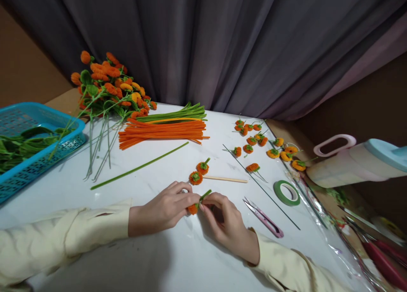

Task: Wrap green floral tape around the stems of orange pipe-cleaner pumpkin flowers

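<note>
Left hand (165, 209) pinches an orange flower head (192, 209); right hand (227, 222) has thumb and fingertip pinched at its green stub (206, 194). Head is between both hands, over white table (178, 266). Looks mid-work. Apparently done: 2 similar heads (196, 178) just beyond, loose heads (249, 149) at right, stemmed bunch (110, 71) back left. Head in hand seems unfinished. Probably unused: orange pipe cleaners (162, 130), green pipe cleaners (187, 112). No brands, labels or writing readable, tape roll (279, 193) and cup (346, 169) included.

Held orange flower (192, 209) partly hidden
</note>
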### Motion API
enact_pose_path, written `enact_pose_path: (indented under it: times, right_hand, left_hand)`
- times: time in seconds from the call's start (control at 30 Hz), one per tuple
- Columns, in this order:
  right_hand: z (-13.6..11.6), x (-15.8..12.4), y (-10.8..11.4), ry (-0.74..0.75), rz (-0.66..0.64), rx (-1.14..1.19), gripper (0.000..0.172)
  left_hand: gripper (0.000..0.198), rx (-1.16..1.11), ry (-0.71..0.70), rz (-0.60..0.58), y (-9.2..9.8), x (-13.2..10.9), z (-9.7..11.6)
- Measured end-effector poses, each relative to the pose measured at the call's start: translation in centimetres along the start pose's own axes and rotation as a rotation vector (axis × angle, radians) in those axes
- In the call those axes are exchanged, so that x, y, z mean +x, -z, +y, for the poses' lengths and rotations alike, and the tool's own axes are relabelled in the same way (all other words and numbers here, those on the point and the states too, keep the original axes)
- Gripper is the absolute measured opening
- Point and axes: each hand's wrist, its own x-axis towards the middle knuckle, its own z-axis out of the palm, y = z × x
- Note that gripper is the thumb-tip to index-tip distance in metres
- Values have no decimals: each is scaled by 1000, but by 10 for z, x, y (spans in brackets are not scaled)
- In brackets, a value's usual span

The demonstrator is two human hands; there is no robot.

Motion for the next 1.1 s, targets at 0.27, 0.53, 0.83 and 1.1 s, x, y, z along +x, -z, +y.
enact_pose_path:
  times: [0.27, 0.53, 0.83, 1.1]
  right_hand:
    - [1, 1, -1, -116, 60, 44, 21]
    - [3, 6, 1, -283, -2, 335, 32]
    - [1, 7, 7, -308, -106, 475, 22]
    - [-2, 11, 9, -404, -93, 620, 25]
  left_hand:
    - [37, 6, -15, 38, -1, -1, 0]
    - [37, -33, -51, 38, 0, 1, 0]
    - [18, 122, -198, 5, 2, 3, 1]
    - [15, 251, -382, 84, 7, 6, -1]
